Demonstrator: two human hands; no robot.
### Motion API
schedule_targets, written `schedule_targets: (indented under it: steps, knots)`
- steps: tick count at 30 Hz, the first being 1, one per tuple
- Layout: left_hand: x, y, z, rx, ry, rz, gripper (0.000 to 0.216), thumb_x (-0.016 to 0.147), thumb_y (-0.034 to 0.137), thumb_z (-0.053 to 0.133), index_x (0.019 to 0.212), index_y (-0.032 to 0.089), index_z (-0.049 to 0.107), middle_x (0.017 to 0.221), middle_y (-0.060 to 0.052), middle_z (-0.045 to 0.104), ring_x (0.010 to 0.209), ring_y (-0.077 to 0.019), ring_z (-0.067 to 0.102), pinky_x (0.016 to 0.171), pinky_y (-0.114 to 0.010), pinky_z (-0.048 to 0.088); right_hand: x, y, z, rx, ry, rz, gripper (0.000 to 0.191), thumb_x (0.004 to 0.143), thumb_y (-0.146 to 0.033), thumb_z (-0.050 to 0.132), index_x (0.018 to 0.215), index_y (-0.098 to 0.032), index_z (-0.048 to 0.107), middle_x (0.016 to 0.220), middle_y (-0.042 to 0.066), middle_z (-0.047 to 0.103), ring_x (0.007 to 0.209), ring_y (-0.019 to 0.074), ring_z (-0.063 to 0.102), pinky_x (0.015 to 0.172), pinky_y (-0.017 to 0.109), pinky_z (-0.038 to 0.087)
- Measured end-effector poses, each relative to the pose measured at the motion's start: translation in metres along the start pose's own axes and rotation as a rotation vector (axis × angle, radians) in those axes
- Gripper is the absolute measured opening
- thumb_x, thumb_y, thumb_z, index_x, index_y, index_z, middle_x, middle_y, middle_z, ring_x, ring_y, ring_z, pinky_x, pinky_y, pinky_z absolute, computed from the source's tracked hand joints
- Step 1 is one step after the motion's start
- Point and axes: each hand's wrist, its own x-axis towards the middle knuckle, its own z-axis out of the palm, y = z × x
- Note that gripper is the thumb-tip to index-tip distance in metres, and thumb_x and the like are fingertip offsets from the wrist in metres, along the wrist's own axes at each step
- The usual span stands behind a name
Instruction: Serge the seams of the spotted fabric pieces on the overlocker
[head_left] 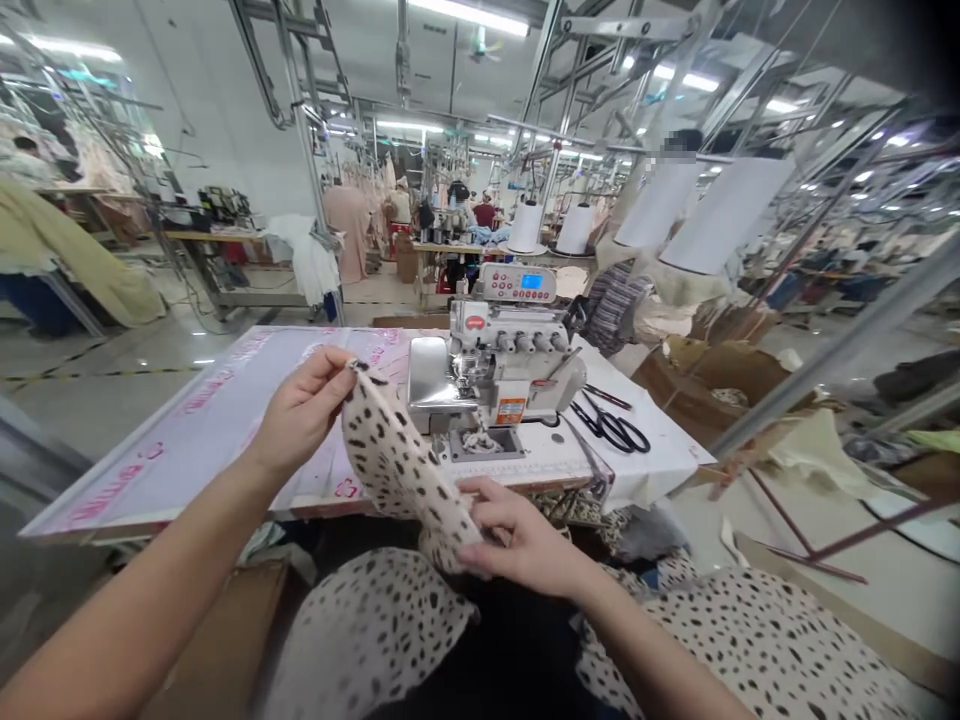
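A cream fabric piece with dark spots (401,455) is stretched between my two hands in front of the sewing machine. Its upper left corner is pinched between the thumb and fingers of my left hand (307,405). My right hand (517,535) grips the lower right end, thumb on the near side. Just beyond the cloth stands a white overlock sewing machine (517,350) with a lit blue display. More spotted fabric (367,630) drapes over my lap, and another spotted piece (780,640) spreads at the lower right.
Black scissors (611,425) lie on the table right of the machine. The tabletop (225,410) has a pale cover with pink print. Large white thread cones (720,215) stand behind. At right are a cardboard box (675,385) and a slanting metal pole (832,355). People work farther back.
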Motion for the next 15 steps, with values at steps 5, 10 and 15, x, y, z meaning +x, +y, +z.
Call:
schedule_targets:
  steps: [5,10,15]
  knots:
    - [-0.004,0.012,0.009,-0.044,-0.019,-0.08,0.022,0.074,0.036,0.065,0.082,0.019,0.053,0.069,0.003,0.057,0.06,-0.0089,0.053,0.054,-0.017,0.043,0.01,0.0,0.007,0.323,-0.286,0.004,0.034,0.067,-0.044,0.071,0.061,-0.013,0.059,0.078,0.001,0.053,0.078,0.0142,0.052,0.073,0.024,0.042]
    - [-0.019,0.029,0.018,-0.129,-0.055,-0.261,0.022,0.072,0.036,0.066,0.079,0.021,0.052,0.065,0.0,0.06,0.054,-0.0123,0.054,0.048,-0.02,0.045,0.012,-0.011,-0.003,0.263,-0.35,-0.146,0.035,0.068,-0.048,0.068,0.061,-0.014,0.061,0.073,0.0,0.051,0.078,0.014,0.05,0.078,0.024,0.042]
    - [-0.033,0.044,0.031,-0.229,-0.179,-0.365,0.019,0.074,0.039,0.062,0.072,0.023,0.053,0.062,-0.002,0.059,0.051,-0.0157,0.054,0.047,-0.025,0.045,0.014,-0.014,-0.008,0.342,-0.383,-0.208,0.045,0.067,-0.056,0.064,0.057,-0.012,0.056,0.083,0.004,0.053,0.083,0.0148,0.052,0.079,0.022,0.042]
